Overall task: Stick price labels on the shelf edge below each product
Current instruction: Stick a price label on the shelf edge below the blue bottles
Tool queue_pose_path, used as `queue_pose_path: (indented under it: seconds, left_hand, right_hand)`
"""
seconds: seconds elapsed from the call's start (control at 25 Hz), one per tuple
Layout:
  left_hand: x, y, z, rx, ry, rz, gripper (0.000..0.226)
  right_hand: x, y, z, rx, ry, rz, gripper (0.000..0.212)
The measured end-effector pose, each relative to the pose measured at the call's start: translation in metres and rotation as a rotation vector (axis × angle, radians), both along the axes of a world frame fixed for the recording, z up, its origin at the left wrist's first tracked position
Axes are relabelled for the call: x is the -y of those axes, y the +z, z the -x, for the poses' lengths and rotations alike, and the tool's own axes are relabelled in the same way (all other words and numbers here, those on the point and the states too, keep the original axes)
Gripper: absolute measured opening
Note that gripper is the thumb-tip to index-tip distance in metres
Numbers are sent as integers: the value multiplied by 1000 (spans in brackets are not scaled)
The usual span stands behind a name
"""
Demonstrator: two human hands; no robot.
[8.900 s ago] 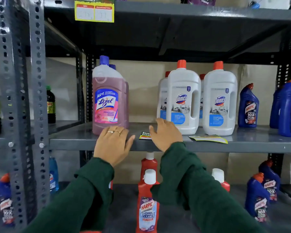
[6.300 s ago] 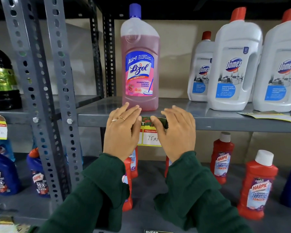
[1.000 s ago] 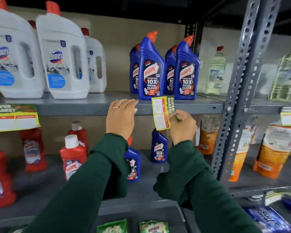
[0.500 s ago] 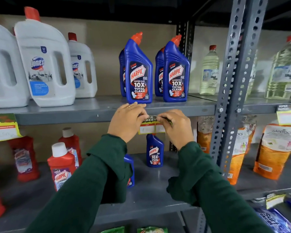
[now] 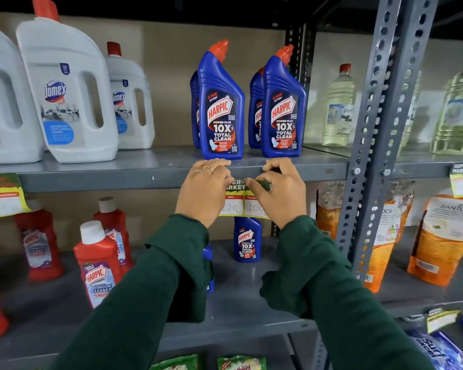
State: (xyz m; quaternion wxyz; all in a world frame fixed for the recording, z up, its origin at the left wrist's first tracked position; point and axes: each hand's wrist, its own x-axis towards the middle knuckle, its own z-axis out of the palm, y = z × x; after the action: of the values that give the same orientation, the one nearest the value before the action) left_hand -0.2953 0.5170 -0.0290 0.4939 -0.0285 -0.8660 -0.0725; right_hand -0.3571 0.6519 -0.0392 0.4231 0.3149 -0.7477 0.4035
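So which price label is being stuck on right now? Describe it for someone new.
Find the grey metal shelf edge under the two blue Harpic bottles. The yellow-and-green paper price label hangs there between the left hand and right hand, handwritten 120 and 100.

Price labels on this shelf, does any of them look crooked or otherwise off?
The label at far left, below the white Domex bottles, hangs tilted, its bottom edge sloping against the shelf edge. The label under both hands, below the blue Harpic bottles, looks level. Nothing looks spilled or damaged.
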Motion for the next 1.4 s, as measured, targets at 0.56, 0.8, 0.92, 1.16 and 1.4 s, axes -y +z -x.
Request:
queue_pose_path:
  seconds: [0.56, 0.8, 0.92, 1.16, 1.4]
  left_hand:
    - [-3, 2, 3, -109, -58, -186, 9]
    - [-8, -6, 18, -114, 50, -129, 34]
    - [-9, -6, 20, -168, 49, -172, 26]
    - [7, -6, 12, -220, -9, -133, 10]
    - [12, -5, 2, -165, -85, -153, 26]
  right_hand:
    - [6, 8, 9, 55, 12, 131, 29]
    - [17, 1, 7, 117, 11, 168, 51]
    - [19, -1, 8, 112, 34, 269, 42]
    - [12, -5, 15, 81, 62, 280, 7]
    - [3, -4, 15, 52, 16, 199, 16]
